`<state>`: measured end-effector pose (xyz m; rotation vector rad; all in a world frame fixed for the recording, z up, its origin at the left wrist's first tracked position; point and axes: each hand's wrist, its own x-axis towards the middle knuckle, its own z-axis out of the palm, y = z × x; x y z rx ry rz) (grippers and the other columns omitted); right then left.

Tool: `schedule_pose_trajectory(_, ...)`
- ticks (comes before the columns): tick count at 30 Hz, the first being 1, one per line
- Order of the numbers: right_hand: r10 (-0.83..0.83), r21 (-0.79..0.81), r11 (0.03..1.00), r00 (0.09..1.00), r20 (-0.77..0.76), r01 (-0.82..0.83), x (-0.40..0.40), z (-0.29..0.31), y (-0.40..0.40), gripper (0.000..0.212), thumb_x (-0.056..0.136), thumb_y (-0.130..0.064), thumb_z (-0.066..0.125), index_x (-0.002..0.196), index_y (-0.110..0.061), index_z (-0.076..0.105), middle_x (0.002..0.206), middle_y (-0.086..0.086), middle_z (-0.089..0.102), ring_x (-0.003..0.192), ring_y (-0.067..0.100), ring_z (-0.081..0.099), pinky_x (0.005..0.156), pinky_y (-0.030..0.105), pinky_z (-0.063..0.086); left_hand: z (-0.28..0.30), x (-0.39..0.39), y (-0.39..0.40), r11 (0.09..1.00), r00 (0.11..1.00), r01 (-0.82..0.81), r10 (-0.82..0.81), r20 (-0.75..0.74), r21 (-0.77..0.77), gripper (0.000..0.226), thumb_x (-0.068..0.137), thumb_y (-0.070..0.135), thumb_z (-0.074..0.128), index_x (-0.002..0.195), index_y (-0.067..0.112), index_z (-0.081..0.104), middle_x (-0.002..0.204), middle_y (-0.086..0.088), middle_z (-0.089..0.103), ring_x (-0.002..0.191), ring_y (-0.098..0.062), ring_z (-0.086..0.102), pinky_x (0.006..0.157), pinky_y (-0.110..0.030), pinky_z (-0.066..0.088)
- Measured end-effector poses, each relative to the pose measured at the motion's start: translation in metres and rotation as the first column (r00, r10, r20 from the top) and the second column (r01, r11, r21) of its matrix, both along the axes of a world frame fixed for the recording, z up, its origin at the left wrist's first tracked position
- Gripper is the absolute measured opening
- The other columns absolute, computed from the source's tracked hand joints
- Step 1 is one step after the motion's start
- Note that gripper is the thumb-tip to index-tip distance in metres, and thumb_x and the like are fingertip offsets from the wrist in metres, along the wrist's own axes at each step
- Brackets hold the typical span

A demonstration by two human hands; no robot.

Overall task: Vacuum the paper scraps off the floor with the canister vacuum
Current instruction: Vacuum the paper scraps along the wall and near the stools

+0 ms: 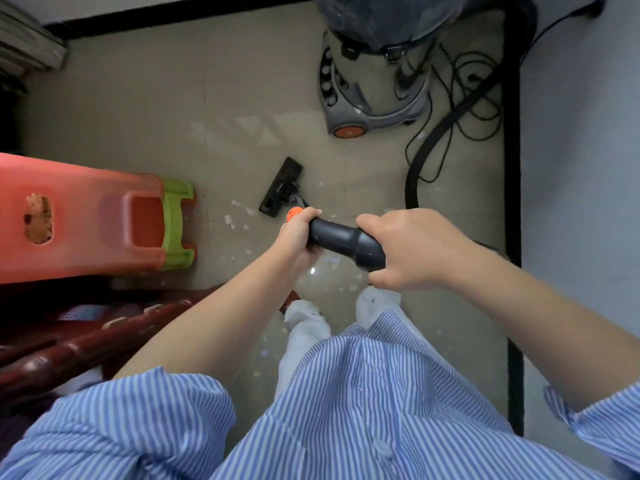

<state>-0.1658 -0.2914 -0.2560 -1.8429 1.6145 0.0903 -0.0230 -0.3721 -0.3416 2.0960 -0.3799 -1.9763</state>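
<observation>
Left hand point(298, 233) fingers clamped on wand point(341, 239) below orange collar, right hand point(405, 249) wrapped round upper bend: two-hand hold steers nozzle point(281, 187). Nozzle on floor point(173, 109), beside scraps point(239, 216); canister point(377, 67) beyond nozzle.

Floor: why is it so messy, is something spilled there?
Yes. Little white paper scraps are scattered over the floor, mostly beside the black floor nozzle and around the person's feet. A thin black power cord lies in a loose tangle next to the canister vacuum. Nothing looks broken.
</observation>
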Motion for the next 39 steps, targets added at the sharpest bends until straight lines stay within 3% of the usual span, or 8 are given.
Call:
schedule_pose_trajectory(3,-0.004,-0.008,1.000,1.000,-0.013,0.004,-0.023,0.007,0.013,0.037,0.075,-0.042,0.061,0.090,-0.022,0.034,0.067,-0.009,0.036,0.069,0.020,0.045,0.050,0.027,0.029,0.008,-0.023,0.015,1.000,0.999,-0.009,0.009,-0.035,0.017,0.019,0.088,0.011,0.055,0.103,0.009,0.045,0.075,-0.003,0.051,0.063,-0.014,0.052,0.041,-0.014,0.045)
schedule_pose_trajectory(6,-0.002,-0.021,1.000,0.999,-0.049,0.001,-0.041,0.008,0.028,0.037,0.076,-0.043,0.060,0.098,-0.021,0.040,0.074,-0.005,0.045,0.069,0.018,0.047,0.053,0.027,0.032,0.013,-0.043,0.029,0.999,0.997,-0.010,0.012,-0.070,0.034,0.007,0.089,0.011,0.054,0.089,0.012,0.047,0.074,-0.004,0.049,0.062,-0.014,0.050,0.038,-0.012,0.044)
schedule_pose_trajectory(10,-0.033,-0.024,0.999,0.996,-0.083,0.031,-0.056,0.008,0.048,0.039,0.076,-0.044,0.059,0.101,-0.020,0.042,0.078,-0.004,0.047,0.070,0.019,0.048,0.057,0.027,0.034,0.012,-0.063,0.042,0.999,0.995,0.016,-0.012,-0.099,0.038,0.019,0.090,0.009,0.052,0.076,0.015,0.041,0.072,-0.005,0.047,0.061,-0.015,0.049,0.040,-0.015,0.045)
schedule_pose_trajectory(24,-0.115,0.019,0.993,0.992,-0.047,0.116,-0.062,-0.021,0.092,0.049,0.079,-0.044,0.059,0.118,-0.019,0.046,0.097,-0.001,0.059,0.077,0.016,0.049,0.061,0.024,0.033,-0.010,-0.083,0.070,0.988,0.994,0.103,-0.097,-0.056,0.111,0.021,0.090,0.006,0.055,0.078,0.011,0.038,0.076,-0.008,0.047,0.065,-0.018,0.050,0.059,-0.027,0.046)
schedule_pose_trajectory(29,-0.144,-0.060,0.988,0.990,0.004,0.144,-0.059,-0.030,0.093,0.052,0.073,-0.044,0.062,0.113,-0.012,0.056,0.087,0.004,0.065,0.073,0.024,0.060,0.059,0.026,0.040,-0.017,-0.078,0.066,0.985,0.991,0.129,-0.125,-0.044,0.111,0.023,0.090,0.008,0.055,0.077,0.012,0.037,0.077,-0.008,0.046,0.065,-0.017,0.049,0.057,-0.026,0.046)
schedule_pose_trajectory(32,-0.143,-0.163,0.975,0.988,0.053,0.150,-0.061,-0.037,0.096,0.057,0.064,-0.052,0.048,0.095,-0.007,0.064,0.066,0.003,0.064,0.051,0.020,0.058,0.043,0.019,0.035,-0.024,-0.079,0.064,0.979,0.986,0.162,-0.155,-0.061,0.123,0.016,0.090,0.007,0.056,0.086,0.008,0.040,0.078,-0.008,0.046,0.066,-0.017,0.049,0.056,-0.027,0.045)
schedule_pose_trajectory(34,-0.156,-0.117,0.980,0.986,0.067,0.163,-0.055,-0.044,0.100,0.057,0.064,-0.052,0.047,0.096,-0.007,0.064,0.066,0.001,0.064,0.049,0.017,0.057,0.044,0.010,0.028,-0.029,-0.076,0.064,0.973,0.983,0.180,-0.174,-0.058,0.141,0.021,0.090,0.007,0.056,0.099,0.006,0.038,0.080,-0.010,0.046,0.066,-0.017,0.049,0.056,-0.028,0.045)
schedule_pose_trajectory(39,-0.144,-0.043,0.988,0.989,0.025,0.145,-0.036,-0.076,0.090,0.058,0.061,-0.043,0.061,0.105,-0.004,0.062,0.070,0.006,0.065,0.053,0.024,0.060,0.046,0.026,0.045,-0.053,-0.056,0.049,0.974,0.987,0.161,-0.158,-0.033,0.160,0.029,0.090,0.008,0.057,0.110,0.006,0.037,0.080,-0.009,0.048,0.069,-0.020,0.052,0.070,-0.033,0.048)
